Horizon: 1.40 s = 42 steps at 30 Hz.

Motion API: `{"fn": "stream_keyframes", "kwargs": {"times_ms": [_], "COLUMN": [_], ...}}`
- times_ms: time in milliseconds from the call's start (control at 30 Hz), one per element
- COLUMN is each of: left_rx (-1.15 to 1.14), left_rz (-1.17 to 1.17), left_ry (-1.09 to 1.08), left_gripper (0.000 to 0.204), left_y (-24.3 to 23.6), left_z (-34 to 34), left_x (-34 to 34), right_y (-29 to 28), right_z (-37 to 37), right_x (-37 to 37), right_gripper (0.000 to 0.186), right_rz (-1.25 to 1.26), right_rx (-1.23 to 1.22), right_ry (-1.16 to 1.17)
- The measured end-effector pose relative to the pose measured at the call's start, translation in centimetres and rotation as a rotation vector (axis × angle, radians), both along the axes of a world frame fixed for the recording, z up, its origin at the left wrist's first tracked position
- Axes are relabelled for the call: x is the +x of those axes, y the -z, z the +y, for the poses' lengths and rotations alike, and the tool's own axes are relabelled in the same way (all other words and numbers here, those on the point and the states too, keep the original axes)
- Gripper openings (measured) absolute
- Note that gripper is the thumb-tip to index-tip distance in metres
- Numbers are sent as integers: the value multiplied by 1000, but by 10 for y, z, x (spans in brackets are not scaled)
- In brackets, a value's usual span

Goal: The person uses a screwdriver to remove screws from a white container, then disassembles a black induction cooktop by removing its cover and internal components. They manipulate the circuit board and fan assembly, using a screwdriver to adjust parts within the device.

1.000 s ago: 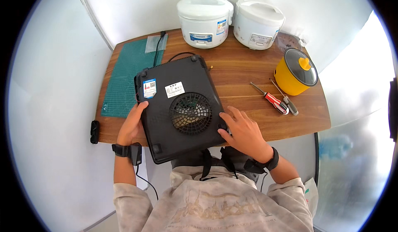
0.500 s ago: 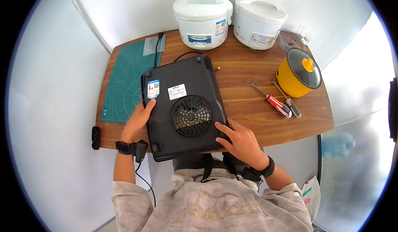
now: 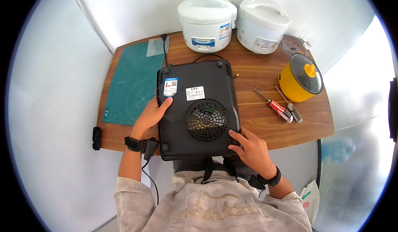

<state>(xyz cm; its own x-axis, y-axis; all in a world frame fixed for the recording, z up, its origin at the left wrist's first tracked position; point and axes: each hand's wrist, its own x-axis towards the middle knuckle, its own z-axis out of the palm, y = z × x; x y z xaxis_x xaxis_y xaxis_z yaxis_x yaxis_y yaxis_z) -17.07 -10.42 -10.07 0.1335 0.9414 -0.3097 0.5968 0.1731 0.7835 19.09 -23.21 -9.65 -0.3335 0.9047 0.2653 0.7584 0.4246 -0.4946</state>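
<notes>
A black induction cooker [image 3: 176, 120] lies with its underside up at the table's front edge, its round fan grille [image 3: 206, 120] and two stickers showing. My left hand [image 3: 152, 115] grips its left side, thumb on the underside near the blue-and-white sticker [image 3: 170, 86]; the other fingers are mostly hidden beneath the edge. On the right side, my right hand [image 3: 252, 147] holds the front part of the edge, with two digits resting on top beside the grille. Its remaining fingers are partly hidden along the side. The black power cord [image 3: 165, 51] runs from the back.
A green cutting mat [image 3: 130, 80] covers the table's left, with a clear plastic bag [image 3: 156, 48] on it. Two white rice cookers [image 3: 207, 24] stand at the back. To the right are a yellow pot [image 3: 292, 82] and two screwdrivers [image 3: 280, 109]. A small brass-coloured piece [image 3: 236, 75] lies behind the cooker.
Both hands have shifted the induction cooker to the right and turned it slightly, so that it now sits straighter to me. Their grip on its sides looks the same.
</notes>
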Motion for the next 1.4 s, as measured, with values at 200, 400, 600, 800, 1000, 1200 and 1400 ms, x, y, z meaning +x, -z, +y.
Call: {"fn": "stream_keyframes", "kwargs": {"times_ms": [200,400,600,800,1000,1200,1400], "left_rx": [209,111,104,70,161,157,140], "left_rz": [25,198,277,150,171,166,-46], "left_ry": [-50,-45,25,46,-53,35,51], "left_gripper": [84,85,87,92,97,97,75], "left_y": [19,9,22,36,39,9,19], "left_z": [9,10,24,31,21,3,-2], "left_x": [6,8,-5,-14,-11,-5,-14], "right_y": [4,9,11,9,12,12,18], "right_z": [-7,-10,-9,-8,-8,-7,-9], "right_x": [-11,-20,-21,-21,-21,-23,-20], "right_gripper": [43,43,44,44,44,44,60], "right_rz": [13,13,13,20,26,23,100], "right_rx": [-3,17,33,44,62,52,6], "right_ry": [94,124,129,125,134,146,160]}}
